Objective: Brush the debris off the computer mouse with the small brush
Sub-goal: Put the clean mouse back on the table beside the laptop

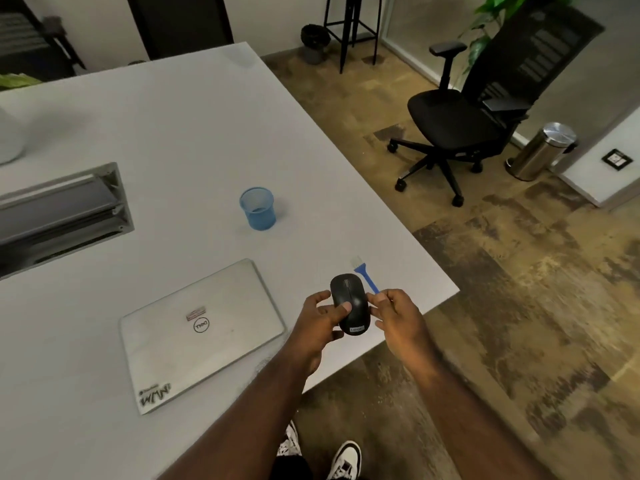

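Black mouse (349, 303), blue brush (366, 278)

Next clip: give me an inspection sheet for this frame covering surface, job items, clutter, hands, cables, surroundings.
Surface: white table, with a recessed metal tray at its left.
Job's things: black computer mouse held above the table's near edge; small brush, blue handle, bristles pointing away.
Clutter: closed silver laptop; blue mesh cup.
Hands: left hand grips the mouse; right hand holds the brush handle beside it.
Cables: nothing seen.
Surroundings: black office chair, steel pedal bin, plant, brown patterned floor.
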`<action>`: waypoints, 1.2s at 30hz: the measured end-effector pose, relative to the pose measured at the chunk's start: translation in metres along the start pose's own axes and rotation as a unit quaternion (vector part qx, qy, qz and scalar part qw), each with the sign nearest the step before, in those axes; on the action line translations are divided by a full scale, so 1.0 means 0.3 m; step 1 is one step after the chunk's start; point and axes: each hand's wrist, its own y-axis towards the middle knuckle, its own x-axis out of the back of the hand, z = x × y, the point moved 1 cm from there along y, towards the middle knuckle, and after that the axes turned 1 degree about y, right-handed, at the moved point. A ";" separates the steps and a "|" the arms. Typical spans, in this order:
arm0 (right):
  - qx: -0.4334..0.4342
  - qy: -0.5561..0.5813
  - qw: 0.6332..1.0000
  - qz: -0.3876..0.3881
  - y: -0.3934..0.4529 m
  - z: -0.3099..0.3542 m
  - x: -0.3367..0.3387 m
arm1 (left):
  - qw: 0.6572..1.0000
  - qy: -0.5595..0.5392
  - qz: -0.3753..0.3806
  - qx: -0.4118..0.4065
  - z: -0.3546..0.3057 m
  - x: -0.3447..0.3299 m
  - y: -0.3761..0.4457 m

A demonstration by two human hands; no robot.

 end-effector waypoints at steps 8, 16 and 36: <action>-0.027 -0.046 0.999 -0.005 0.149 -0.013 -0.138 | 0.996 0.005 -0.085 0.013 0.000 0.084 0.138; -0.051 -0.064 0.997 0.015 0.340 -0.053 -0.215 | 0.986 0.032 -0.161 0.023 0.007 0.114 0.297; -0.052 -0.141 0.986 0.078 0.623 -0.158 -0.324 | 0.962 0.094 -0.250 0.052 0.075 0.172 0.571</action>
